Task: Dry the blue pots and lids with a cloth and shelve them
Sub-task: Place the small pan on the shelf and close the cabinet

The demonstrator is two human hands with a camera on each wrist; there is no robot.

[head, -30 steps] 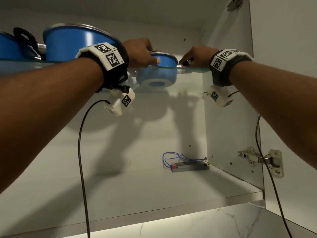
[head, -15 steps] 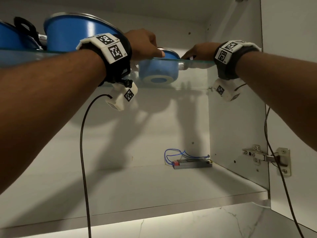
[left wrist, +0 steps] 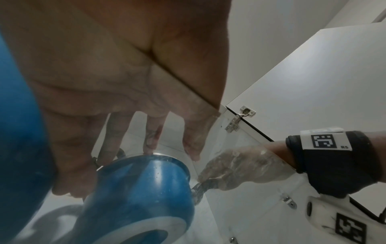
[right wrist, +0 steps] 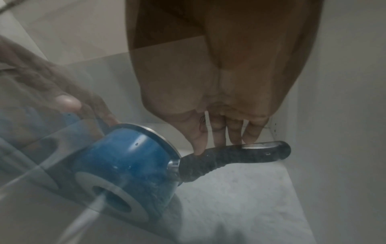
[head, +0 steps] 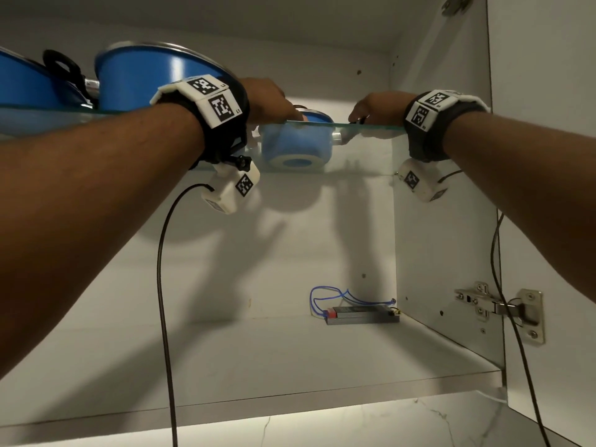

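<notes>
Shelving: I see the small blue pot (head: 295,146) upright on the glass shelf (head: 371,125)
Left grip (head: 267,103): released, straight fingertips (left wrist: 151,145) on the pot's rim
Right grip (head: 374,108): released, fingertips (right wrist: 200,147) touching the black handle (right wrist: 225,156)
Neighbours: larger blue pots (head: 145,79) on the same shelf, left of it

Both arms reach up and forward, forearms nearly straight, each wrist wrapped in a black band bearing white coded markers. The left hand (head: 267,100) lies palm down at the far left, its fingers (left wrist: 152,133) extended and slightly spread, the tips touching the rim of what they reach. The right hand (head: 375,108) lies palm down to the right of it, well apart, its fingers (right wrist: 234,132) straight and close together, tips resting on a handle, thumb alongside rather than wrapped.
</notes>
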